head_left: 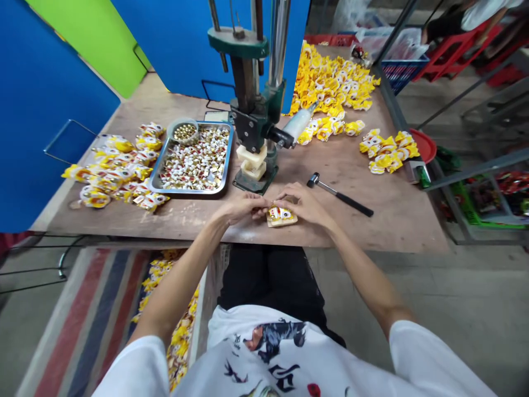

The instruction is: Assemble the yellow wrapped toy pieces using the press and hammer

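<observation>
Yellow foil packet [281,215]: on pale backing [282,225], beneath both hands.
Left hand [242,208]: half-closed, fingertips at packet's top edge.
Right hand [300,204]: half-closed, fingers resting over packet.

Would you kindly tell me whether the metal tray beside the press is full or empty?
Full: the metal tray is covered almost edge to edge with small red, white and gold pieces.
</observation>
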A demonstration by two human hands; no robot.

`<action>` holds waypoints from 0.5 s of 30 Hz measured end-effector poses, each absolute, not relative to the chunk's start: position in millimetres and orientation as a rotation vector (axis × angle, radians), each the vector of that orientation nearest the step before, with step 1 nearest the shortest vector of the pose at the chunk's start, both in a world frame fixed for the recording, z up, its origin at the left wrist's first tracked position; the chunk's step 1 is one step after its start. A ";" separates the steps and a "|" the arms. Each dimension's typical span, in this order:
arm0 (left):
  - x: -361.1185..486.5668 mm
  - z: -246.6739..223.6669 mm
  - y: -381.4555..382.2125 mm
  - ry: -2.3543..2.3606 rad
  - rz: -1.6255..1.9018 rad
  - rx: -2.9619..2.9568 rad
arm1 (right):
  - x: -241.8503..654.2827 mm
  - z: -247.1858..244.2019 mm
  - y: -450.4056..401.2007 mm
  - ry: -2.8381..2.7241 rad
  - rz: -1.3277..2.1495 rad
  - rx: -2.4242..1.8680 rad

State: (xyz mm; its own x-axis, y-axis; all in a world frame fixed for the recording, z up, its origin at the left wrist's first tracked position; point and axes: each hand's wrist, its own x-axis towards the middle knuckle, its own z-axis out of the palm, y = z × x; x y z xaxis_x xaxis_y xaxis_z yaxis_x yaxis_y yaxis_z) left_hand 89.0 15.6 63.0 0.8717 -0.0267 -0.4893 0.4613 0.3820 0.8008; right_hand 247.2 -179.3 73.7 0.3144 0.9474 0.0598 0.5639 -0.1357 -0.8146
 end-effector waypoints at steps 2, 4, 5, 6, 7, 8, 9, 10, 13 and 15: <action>94.1 54.7 15.0 0.531 -0.326 1.039 | 252.7 70.8 -176.8 -1.342 0.724 -1.802; 97.6 50.9 13.4 0.602 -0.325 0.967 | 253.4 70.7 -172.0 -1.301 0.853 -1.778; 98.8 50.3 12.9 0.621 -0.326 0.949 | 252.8 72.1 -170.0 -1.277 0.905 -1.766; 99.7 50.3 12.5 0.634 -0.330 0.943 | 252.7 74.3 -169.6 -1.264 0.934 -1.753; 100.3 50.5 12.3 0.645 -0.333 0.942 | 254.1 77.1 -171.5 -1.262 0.932 -1.746; 100.6 50.8 12.2 0.656 -0.336 0.946 | 257.8 80.2 -176.5 -1.258 0.882 -1.753; 100.6 51.1 12.0 0.664 -0.333 0.951 | 264.6 82.9 -184.9 -1.241 0.781 -1.785; 100.5 51.2 11.7 0.670 -0.326 0.958 | 274.5 84.4 -196.7 -1.209 0.631 -1.846; 99.5 50.4 9.9 0.673 -0.282 0.974 | 316.6 76.3 -243.6 -1.090 0.150 -2.131; 99.3 49.2 8.6 0.676 -0.263 0.981 | 341.4 61.8 -271.3 -1.124 0.053 -2.279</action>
State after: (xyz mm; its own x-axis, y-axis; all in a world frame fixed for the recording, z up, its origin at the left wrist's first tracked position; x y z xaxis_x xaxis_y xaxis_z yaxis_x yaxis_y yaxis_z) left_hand 99.3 8.6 49.2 0.7680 0.0900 -0.6341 0.4950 0.5450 0.6768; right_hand 341.4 -271.3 61.8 0.6424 0.7355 0.2155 0.7120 -0.4687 -0.5228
